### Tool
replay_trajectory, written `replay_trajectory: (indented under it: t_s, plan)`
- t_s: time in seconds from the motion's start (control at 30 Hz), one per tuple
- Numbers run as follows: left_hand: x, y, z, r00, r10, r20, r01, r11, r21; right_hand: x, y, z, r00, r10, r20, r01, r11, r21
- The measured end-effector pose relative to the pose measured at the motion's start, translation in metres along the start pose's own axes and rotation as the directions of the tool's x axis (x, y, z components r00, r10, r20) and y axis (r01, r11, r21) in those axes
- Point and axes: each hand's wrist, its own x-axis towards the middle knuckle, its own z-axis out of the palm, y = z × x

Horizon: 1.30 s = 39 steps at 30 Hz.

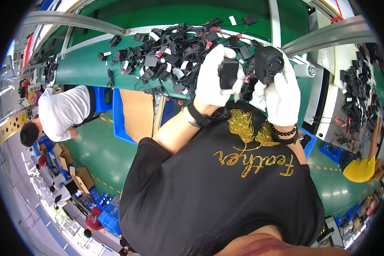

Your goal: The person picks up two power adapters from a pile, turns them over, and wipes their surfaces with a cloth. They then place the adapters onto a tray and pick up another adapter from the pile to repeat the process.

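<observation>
Both of my hands wear white gloves and are raised side by side above the front of a green work table (83, 68). In my left hand (209, 79) is a black, box-shaped power adapter (229, 73), pinched between thumb and fingers with its flat face showing. My right hand (283, 94) grips another black power adapter (266, 62) with what looks like its cable bundled against it. The two adapters are apart. Beyond my hands lies a heap of black adapters with tangled cables (170, 53), with white tags and red bits among them.
A metal frame bar (81, 20) crosses above the table. Below its edge stands a blue bin (119, 115) with cardboard (136, 113). More adapters (358, 89) lie on a surface at right. One person in white (66, 113) works at left, another in yellow (358, 170) at right.
</observation>
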Motion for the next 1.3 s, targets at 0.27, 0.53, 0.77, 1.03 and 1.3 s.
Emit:
replay_trajectory:
  t_s: [0.27,0.53,0.77,1.03,1.3]
  plan:
    - [0.01,0.0,-0.01,0.983,-0.184,0.023,0.184,0.947,-0.264,0.0,-0.001,0.009,0.997,-0.079,-0.02,0.077,0.994,-0.083]
    - [0.009,-0.007,-0.008,0.997,-0.075,-0.016,0.071,0.986,-0.149,-0.001,-0.006,0.023,0.999,-0.03,0.023,0.03,0.999,-0.027]
    - [0.003,-0.008,-0.006,0.995,0.085,-0.042,-0.073,0.969,0.237,0.001,0.0,0.018,0.998,0.058,-0.009,-0.058,0.997,0.043]
    - [0.02,-0.006,-0.013,0.974,-0.198,-0.109,0.177,0.969,-0.175,-0.002,0.0,0.014,0.997,0.079,-0.013,-0.077,0.993,0.089]
    - [0.027,-0.004,-0.01,0.956,-0.261,-0.131,0.213,0.931,-0.297,0.0,0.004,0.02,0.999,0.043,-0.02,-0.042,0.998,0.055]
